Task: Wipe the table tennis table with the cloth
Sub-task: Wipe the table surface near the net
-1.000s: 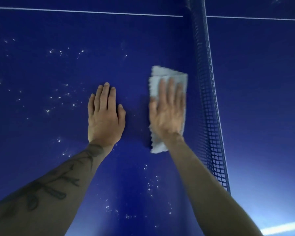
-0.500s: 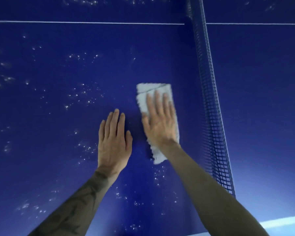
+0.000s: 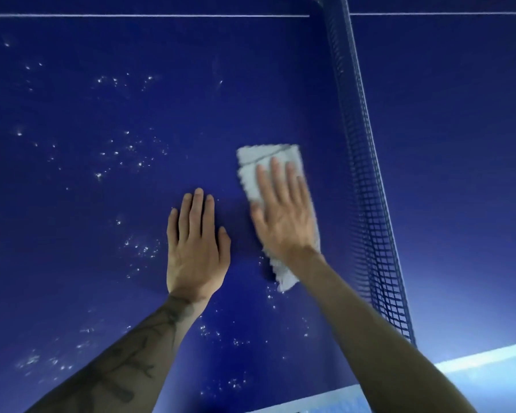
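head view: right hand flat on cloth, left hand flat on table

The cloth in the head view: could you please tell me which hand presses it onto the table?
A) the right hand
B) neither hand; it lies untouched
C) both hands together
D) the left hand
A: the right hand lies flat with straight fingers on the cloth, while the left hand rests palm down on the bare table tennis table beside it, apart from the cloth.
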Demonstrator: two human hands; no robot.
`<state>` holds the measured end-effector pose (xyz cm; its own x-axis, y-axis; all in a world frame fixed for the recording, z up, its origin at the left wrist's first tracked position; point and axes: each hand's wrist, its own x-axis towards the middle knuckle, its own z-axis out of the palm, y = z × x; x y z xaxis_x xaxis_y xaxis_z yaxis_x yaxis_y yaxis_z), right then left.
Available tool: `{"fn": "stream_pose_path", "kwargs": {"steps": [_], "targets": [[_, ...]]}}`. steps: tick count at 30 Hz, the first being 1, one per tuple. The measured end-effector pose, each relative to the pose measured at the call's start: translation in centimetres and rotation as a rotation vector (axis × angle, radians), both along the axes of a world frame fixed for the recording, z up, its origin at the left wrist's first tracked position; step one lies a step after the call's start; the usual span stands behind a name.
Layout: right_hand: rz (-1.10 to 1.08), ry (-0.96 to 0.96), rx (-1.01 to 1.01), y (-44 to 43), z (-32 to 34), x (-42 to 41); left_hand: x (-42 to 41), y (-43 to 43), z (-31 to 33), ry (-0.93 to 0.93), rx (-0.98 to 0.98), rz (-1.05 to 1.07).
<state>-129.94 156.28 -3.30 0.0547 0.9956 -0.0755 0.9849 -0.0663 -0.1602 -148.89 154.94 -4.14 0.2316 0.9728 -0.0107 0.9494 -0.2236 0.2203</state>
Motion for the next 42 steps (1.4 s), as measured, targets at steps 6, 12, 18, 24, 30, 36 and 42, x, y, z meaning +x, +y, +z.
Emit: {"fn": "stream_pose_path", "kwargs": {"steps": [6,12,18,24,30,36,42], "targets": [[-0.017,0.043,-0.017,-4.0,-0.2,6.2,0.0,0.0,-0.1,0.005,-0.015,0.011],[-0.305,-0.006,-0.009,0.3,0.1,3.2,0.0,-0.2,-0.1,-0.004,0.009,0.017],[0.184,0.027,-0.007,-4.6,-0.8,0.1,0.1,-0.1,0.0,-0.017,0.02,0.01],[-0.178,0.046,-0.006,-4.4,-0.5,7.5,0.1,0.0,0.1,-0.028,0.003,0.03],[-0.079,0.04,0.01,-2.3,-0.4,-0.6,0.1,-0.2,0.1,-0.038,0.041,0.013],[0.035,0.014,0.0,-7.4,-0.7,4.8,0.0,-0.1,0.0,-0.055,0.054,0.013],[-0.253,0.002,-0.013,-5.8,-0.1,4.4,0.1,-0.2,-0.1,-0.073,0.067,0.013]]}}
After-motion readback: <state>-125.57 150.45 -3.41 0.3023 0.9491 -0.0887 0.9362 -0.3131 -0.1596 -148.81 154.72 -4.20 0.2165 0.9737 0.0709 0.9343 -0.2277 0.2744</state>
